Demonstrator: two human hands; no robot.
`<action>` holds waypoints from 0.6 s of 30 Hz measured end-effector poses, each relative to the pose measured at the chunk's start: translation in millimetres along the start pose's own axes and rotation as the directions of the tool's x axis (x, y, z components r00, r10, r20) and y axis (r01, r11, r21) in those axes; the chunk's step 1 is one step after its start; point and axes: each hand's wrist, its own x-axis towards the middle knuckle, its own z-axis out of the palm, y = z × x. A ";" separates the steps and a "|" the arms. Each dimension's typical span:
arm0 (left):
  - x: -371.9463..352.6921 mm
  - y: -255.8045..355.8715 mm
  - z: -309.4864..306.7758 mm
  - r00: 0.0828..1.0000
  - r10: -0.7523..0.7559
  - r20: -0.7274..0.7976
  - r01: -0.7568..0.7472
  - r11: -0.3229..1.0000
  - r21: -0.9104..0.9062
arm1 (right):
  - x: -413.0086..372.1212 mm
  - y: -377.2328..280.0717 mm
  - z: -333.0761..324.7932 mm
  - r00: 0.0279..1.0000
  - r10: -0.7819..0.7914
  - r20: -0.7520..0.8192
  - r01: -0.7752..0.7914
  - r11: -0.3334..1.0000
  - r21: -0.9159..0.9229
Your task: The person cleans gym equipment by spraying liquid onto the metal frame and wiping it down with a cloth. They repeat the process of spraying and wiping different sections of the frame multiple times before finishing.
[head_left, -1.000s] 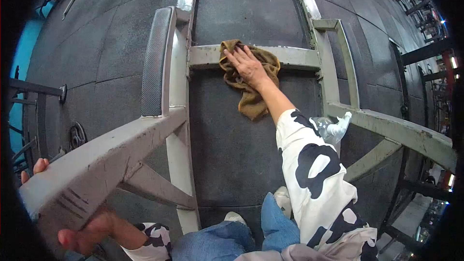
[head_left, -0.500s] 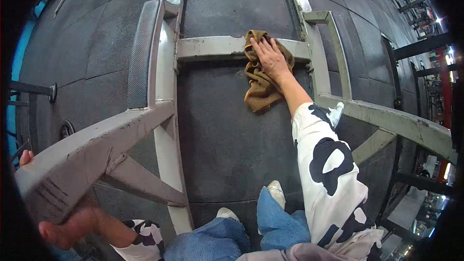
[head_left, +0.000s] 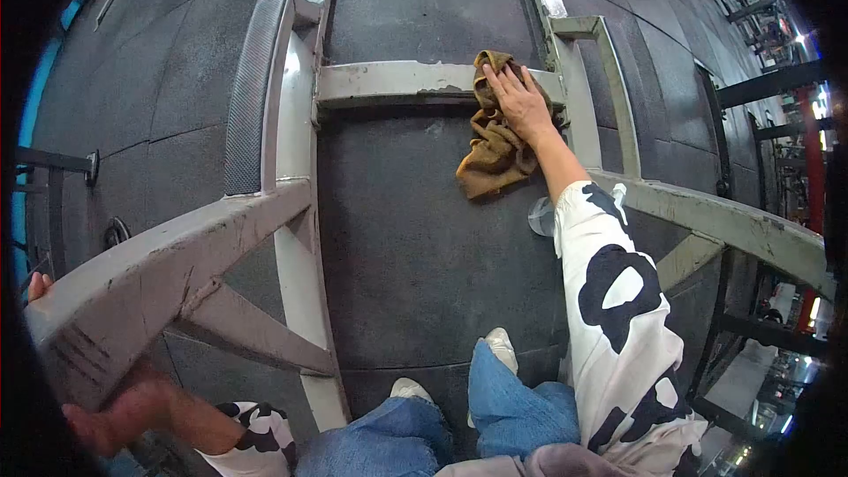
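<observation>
My right hand point(head_left: 523, 108) presses a brown cloth point(head_left: 496, 157) with an orange edge onto the grey metal crossbar point(head_left: 389, 82), near its right end. The fingers lie flat and spread on the cloth, and its lower part hangs below the bar. My left hand point(head_left: 110, 420) is around the thick grey beam point(head_left: 159, 269) at the lower left. Its fingertips show at the beam's far side, while the beam hides the rest of the fingers. The crossbar's paint is chipped near the cloth.
A black textured pad point(head_left: 256, 97) stands upright on the left frame. A clear bottle point(head_left: 541, 217) is partly hidden by my right sleeve. Another grey beam point(head_left: 724, 212) runs out to the right. My shoes point(head_left: 501, 349) are on the black floor mats.
My right hand and the cloth have moved right along the crossbar. More of the bar's chipped edge and the clear bottle now show. The view has shifted slightly.
</observation>
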 end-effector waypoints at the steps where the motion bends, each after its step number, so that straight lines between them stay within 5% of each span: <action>1: -1.1 1.3 1.4 1.000 -0.003 0.000 0.003 1.000 0.000 | -2.1 4.4 -0.2 1.000 -0.003 0.004 0.003 1.000 -0.013; 4: 3.0 1.0 -1.8 0.979 -0.120 -0.167 0.123 0.992 0.006 | -12.2 19.8 4.3 0.999 0.021 0.035 -0.020 0.999 -0.044; 6: 14.9 -9.8 -17.2 0.999 0.035 -0.012 -0.036 0.999 -0.018 | -18.6 29.2 5.6 0.994 0.066 0.092 -0.058 0.995 -0.079; 12: 23.6 -20.4 -28.8 0.996 0.089 0.025 -0.092 0.983 0.158 | -25.8 40.3 14.1 0.997 0.072 0.030 -0.070 0.994 -0.079; 18: 16.4 -10.6 -13.2 0.988 0.146 0.055 -0.151 0.982 0.114 | -25.2 38.4 4.6 0.988 0.099 0.115 -0.081 0.985 -0.152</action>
